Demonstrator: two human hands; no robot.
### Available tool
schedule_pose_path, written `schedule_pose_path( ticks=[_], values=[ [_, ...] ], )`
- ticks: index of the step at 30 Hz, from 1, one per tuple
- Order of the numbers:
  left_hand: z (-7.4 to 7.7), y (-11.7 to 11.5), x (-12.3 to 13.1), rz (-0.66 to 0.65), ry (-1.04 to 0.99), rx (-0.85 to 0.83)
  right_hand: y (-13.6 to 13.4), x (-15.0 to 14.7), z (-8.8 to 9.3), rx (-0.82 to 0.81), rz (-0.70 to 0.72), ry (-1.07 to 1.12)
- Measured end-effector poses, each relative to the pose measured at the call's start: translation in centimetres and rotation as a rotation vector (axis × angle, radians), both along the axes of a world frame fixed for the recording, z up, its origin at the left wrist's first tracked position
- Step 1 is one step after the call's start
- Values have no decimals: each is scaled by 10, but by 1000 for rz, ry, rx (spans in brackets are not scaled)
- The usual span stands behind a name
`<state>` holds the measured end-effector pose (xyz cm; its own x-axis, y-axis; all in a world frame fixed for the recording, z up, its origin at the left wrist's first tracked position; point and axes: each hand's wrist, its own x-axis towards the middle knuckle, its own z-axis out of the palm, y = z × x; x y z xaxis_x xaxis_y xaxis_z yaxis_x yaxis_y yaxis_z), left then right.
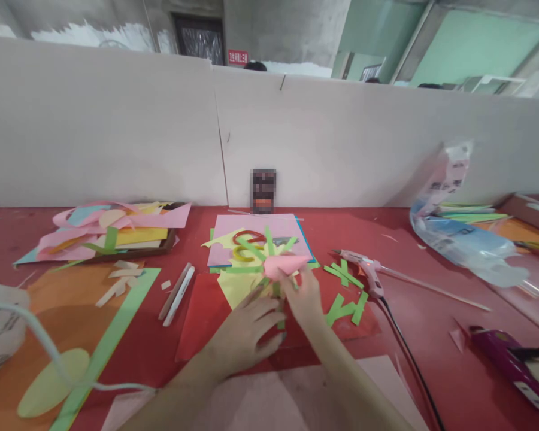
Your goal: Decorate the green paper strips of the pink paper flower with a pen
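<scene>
Above the red table, a pink paper cone (284,266) lies on its side over green paper strips (250,245) that fan out like rays. My right hand (306,294) pinches the cone from its near side with thumb and fingers. Just left of it, my left hand (251,329) reaches in with fingers apart, its fingertips near the lower green strips; any contact there is partly hidden. Behind the strips lie scissors with red handles (248,236) and a yellow-handled pair (242,254), on pink sheets (227,230). Pale yellow paper (229,287) shows beneath the strips.
Loose green strips (341,308) lie to the right, beside a pink glue gun (363,266) with a black cord. A purple tool (512,365) sits at far right, near a plastic bag (471,239). Two pens (178,294) and a box of paper scraps (168,244) are left.
</scene>
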<state>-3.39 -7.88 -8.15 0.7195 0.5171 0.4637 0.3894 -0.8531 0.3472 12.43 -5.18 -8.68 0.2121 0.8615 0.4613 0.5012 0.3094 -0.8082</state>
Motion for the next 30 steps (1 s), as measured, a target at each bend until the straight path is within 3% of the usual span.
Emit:
schedule_pose_path(
  ticks=[4, 7, 9, 13, 18, 24, 30],
  values=[
    [-2, -1, -4, 35, -165, 61, 5, 19, 7, 87, -258, 240],
    [-7, 0, -7, 155, -293, -25, 5, 21, 8, 68, -321, 250],
    [-10, 1, -8, 292, -377, -96, 3, 13, 4, 18, -257, 187],
    [-12, 9, -12, 497, -472, -186, 0, -8, -13, -141, 53, 49],
    [-11, 18, -17, 705, -554, -260, 3, -9, -22, -184, 88, -140],
    [-14, 18, -15, 718, -443, -294, 3, -3, -15, -201, 15, -112],
    [-4, 23, -17, 723, -105, -232, 1, -6, -23, -123, 98, -28]
  ],
)
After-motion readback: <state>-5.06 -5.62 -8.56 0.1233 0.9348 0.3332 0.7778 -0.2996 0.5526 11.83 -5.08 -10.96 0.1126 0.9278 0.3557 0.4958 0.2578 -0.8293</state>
